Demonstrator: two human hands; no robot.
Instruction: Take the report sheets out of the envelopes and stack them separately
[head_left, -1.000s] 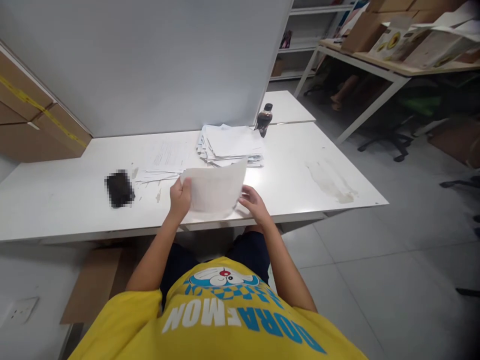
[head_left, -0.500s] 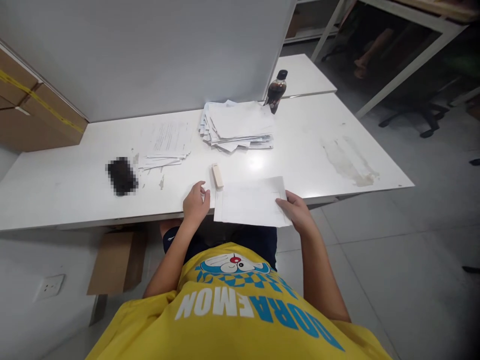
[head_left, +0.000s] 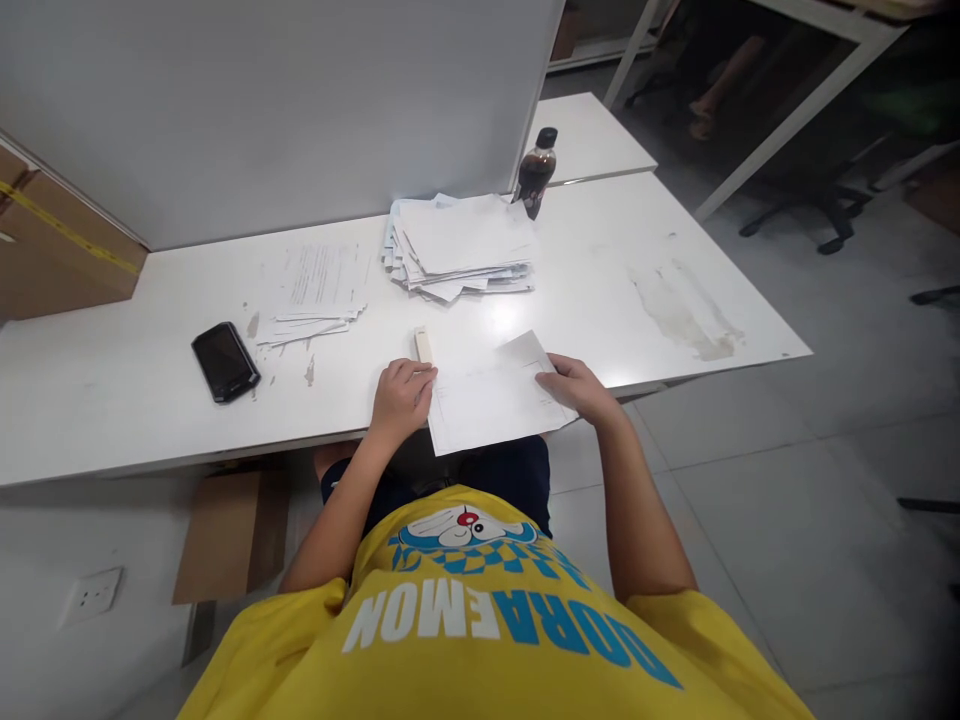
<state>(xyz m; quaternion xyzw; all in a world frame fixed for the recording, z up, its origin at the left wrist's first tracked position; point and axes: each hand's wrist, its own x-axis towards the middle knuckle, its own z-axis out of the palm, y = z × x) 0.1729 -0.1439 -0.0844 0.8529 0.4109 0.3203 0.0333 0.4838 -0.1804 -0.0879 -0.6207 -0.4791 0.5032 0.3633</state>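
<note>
A white sheet of paper (head_left: pixel 487 405) lies over the front edge of the white table, its near part out above my lap. My right hand (head_left: pixel 577 388) grips the sheet's right side, thumb on top and fingers beneath. At the left edge, my left hand (head_left: pixel 405 398) pinches the paper between thumb and fingers. Just beyond the left fingertips sits a small cream stapler-like block (head_left: pixel 423 344), its near end close to the paper. Behind these stands a thick, uneven stack of papers (head_left: pixel 465 240).
A smaller pile of printed sheets (head_left: pixel 322 285) and a black handheld device (head_left: pixel 225 362) lie on the left of the table (head_left: pixel 135 390). A dark drink bottle (head_left: pixel 535 175) stands by the grey partition (head_left: pixel 300 110). Cardboard boxes (head_left: pixel 67 240) are at far left.
My left hand has moved right and closed on the paper's left edge. The sheet has tilted slightly, its far right corner shifting left. The whole view has shifted a little.
</note>
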